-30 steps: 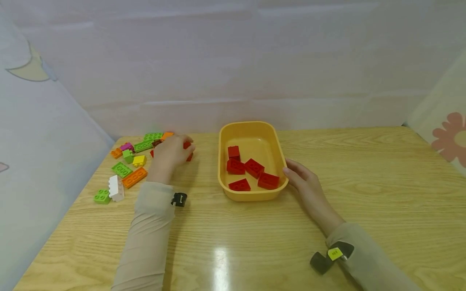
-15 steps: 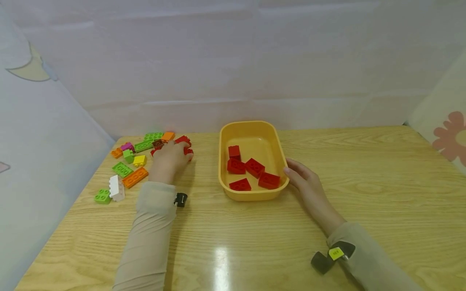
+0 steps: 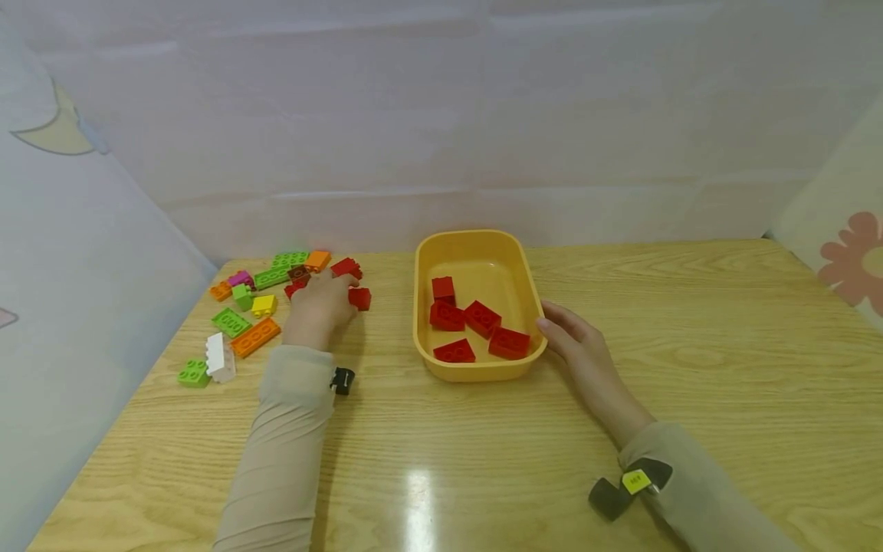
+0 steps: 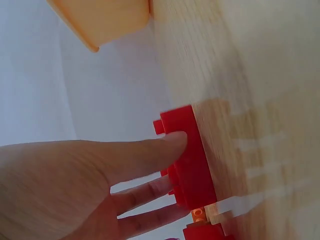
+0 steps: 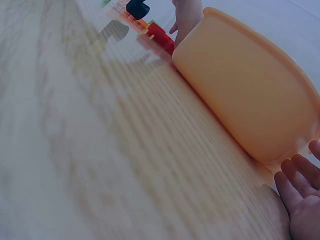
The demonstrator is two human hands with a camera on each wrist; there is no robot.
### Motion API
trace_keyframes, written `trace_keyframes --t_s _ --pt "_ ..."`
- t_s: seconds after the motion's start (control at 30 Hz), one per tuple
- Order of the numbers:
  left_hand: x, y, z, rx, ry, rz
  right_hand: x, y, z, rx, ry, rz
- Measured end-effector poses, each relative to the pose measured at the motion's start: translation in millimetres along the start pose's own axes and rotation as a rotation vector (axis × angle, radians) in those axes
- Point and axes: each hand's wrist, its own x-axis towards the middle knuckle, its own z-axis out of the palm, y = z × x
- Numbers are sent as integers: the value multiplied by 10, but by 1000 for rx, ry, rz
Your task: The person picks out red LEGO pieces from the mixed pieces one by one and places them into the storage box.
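Note:
Near the table's back left, my left hand (image 3: 320,310) reaches into a group of red bricks. In the left wrist view, its thumb lies on the side of a red toy building brick (image 4: 194,165) and its fingers reach the studded side, so the hand pinches the brick. Other red bricks (image 3: 347,267) lie just beyond the fingers; the hand partly hides some. My right hand (image 3: 579,345) rests at the right side of a yellow plastic bin (image 3: 486,372). Its relaxed fingers touch the bin's outer wall, as the right wrist view shows. Several red bricks (image 3: 510,343) lie inside the bin.
Left of my left hand are several loose bricks: an orange one (image 3: 255,336), a white one (image 3: 220,357), a yellow one (image 3: 264,306), and green ones (image 3: 194,373). A pale cloth wall (image 3: 469,123) stands behind the wooden table (image 3: 386,460).
My left hand has drawn slightly back and lower among the red bricks, uncovering more of them. The right hand and the bin stay in place.

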Motion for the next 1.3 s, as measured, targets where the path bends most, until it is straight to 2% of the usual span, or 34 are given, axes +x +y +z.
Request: trace_keyframes --t_s 0.37,0.67,0.97,1.3 --pt "6 6 13 30 16 33 0 13 -12 -10 -1 0" --pt "59 49 11 23 23 14 -2 12 -14 -17 1 4" --pt "-6 84 -47 23 135 35 -4 7 -8 -24 -7 -2" --pt "23 178 -78 39 291 81 4 18 -14 -8 -3 -10"
